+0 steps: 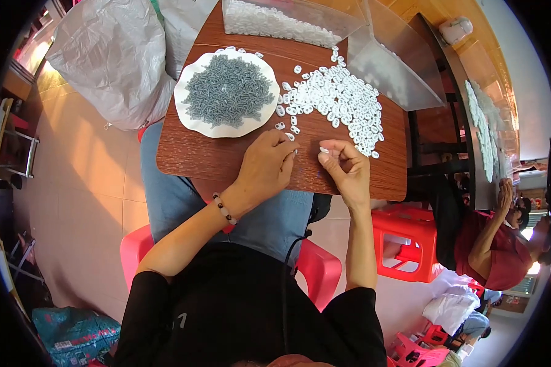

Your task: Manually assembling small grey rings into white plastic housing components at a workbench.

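My left hand (pixel 268 164) rests on the brown board (pixel 202 156) on my lap, its fingertips pinched on a small white ring (pixel 290 136). My right hand (pixel 344 165) is just to the right, its fingertips closed on another small white piece (pixel 324 149). A loose heap of white rings (pixel 343 101) lies on the board beyond both hands. A white plate (pixel 193 119) with a pile of small grey pieces (pixel 228 90) stands at the board's back left.
A clear plastic bin of white pieces (pixel 275 21) and a clear scoop (pixel 395 67) sit at the far edge. A big white sack (pixel 113 58) lies on the floor at left. Red stools (pixel 407 241) and another seated person (pixel 496 241) are at right.
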Action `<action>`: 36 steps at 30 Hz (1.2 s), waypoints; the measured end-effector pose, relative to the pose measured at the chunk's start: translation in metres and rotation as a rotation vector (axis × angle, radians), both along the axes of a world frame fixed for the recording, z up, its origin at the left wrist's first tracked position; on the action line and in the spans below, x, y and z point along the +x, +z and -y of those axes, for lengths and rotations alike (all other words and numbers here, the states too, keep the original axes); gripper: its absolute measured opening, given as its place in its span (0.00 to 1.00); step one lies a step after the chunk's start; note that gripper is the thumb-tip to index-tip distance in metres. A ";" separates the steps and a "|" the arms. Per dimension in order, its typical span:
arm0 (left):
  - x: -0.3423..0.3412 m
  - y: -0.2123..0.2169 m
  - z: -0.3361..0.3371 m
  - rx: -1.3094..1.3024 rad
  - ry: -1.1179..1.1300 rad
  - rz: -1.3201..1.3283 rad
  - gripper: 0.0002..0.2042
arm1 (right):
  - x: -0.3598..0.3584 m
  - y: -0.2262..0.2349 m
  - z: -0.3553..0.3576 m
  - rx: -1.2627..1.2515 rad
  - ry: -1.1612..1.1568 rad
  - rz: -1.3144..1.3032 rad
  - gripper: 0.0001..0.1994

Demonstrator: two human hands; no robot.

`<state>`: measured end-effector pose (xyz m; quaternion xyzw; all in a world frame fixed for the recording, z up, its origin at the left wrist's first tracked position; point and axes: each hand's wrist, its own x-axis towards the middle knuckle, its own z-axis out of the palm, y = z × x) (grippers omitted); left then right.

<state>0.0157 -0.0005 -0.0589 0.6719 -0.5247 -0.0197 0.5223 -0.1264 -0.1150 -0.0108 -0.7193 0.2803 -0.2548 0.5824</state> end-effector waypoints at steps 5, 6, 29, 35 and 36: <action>-0.001 0.009 -0.004 -0.030 0.006 -0.149 0.08 | 0.005 -0.005 -0.001 -0.124 0.024 -0.026 0.06; -0.001 0.010 -0.006 -0.070 0.000 -0.239 0.08 | 0.007 -0.008 -0.002 -0.138 0.010 0.003 0.06; 0.132 0.037 -0.025 0.385 0.244 0.398 0.03 | 0.010 0.006 -0.029 -0.253 -0.010 -0.057 0.06; 0.123 0.058 -0.021 0.178 0.215 0.162 0.07 | 0.014 0.007 -0.028 -0.395 -0.004 -0.078 0.06; 0.124 0.059 -0.023 0.123 0.225 0.090 0.08 | 0.018 0.010 -0.027 -0.413 0.030 -0.067 0.06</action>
